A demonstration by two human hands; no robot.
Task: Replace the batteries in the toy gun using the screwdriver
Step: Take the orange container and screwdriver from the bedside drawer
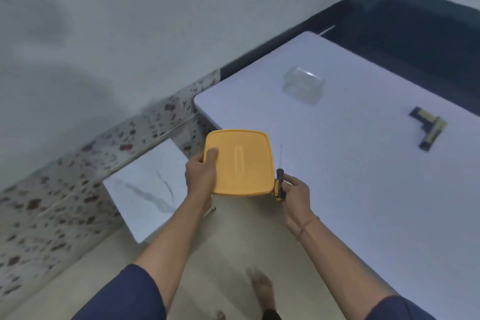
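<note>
Bench (363, 189): plain white with a faint lavender cast, no pattern.
Lid (240, 162), off the bench's near left corner: uniform orange-yellow.
Screwdriver (279, 184), at the bench's near edge: black handle with yellow bands, grey shaft.
Toy gun (428, 128), on the bench towards its right side: black with pale cream-yellow panels.
Container (303, 88), on the bench towards its far end: clear, colourless.
Slab (148, 189), left of the bench: white with grey veining.
Tile band (65, 189), left of the bench: pale ground speckled dark red and black.
Wall (130, 20): plain pale grey.
Floor (228, 241), beside the bench: beige.
Surface beyond the bench (415, 33): dark navy.
Sleeves (124, 293): navy blue.
Wrist thread (309, 223): reddish-orange.
</note>
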